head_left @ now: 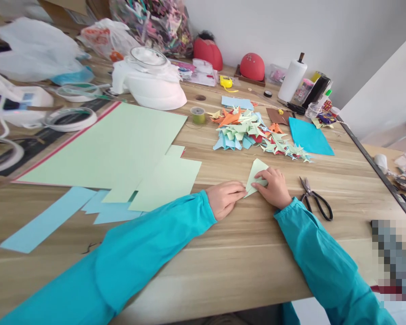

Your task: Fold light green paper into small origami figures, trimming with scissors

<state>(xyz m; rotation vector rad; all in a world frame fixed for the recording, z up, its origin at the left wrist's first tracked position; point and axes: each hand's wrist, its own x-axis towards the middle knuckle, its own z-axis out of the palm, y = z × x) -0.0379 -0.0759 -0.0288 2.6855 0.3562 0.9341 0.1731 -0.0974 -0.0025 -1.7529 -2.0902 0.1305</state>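
Observation:
A folded piece of pale green paper (pixel 255 171) lies on the wooden table between my hands, one point aimed away from me. My left hand (pixel 225 198) has its fingers pressed together on the paper's lower left corner. Thumb and fingers of my right hand (pixel 274 186) grip the paper's right side, covering part of it. Just right of that hand rest black-handled scissors (pixel 313 196). Beyond the paper is a pile of folded paper stars and birds (pixel 240 128) in green, blue, orange and red.
Large green paper sheets (pixel 122 144) and blue paper strips (pixel 50 221) lie to the left. A turquoise square sheet (pixel 310 135) is at the back right. Behind stand a thread spool (pixel 198 115), a yellow tape measure (pixel 226 81), a red pincushion (pixel 252 66) and a white bottle (pixel 292 79).

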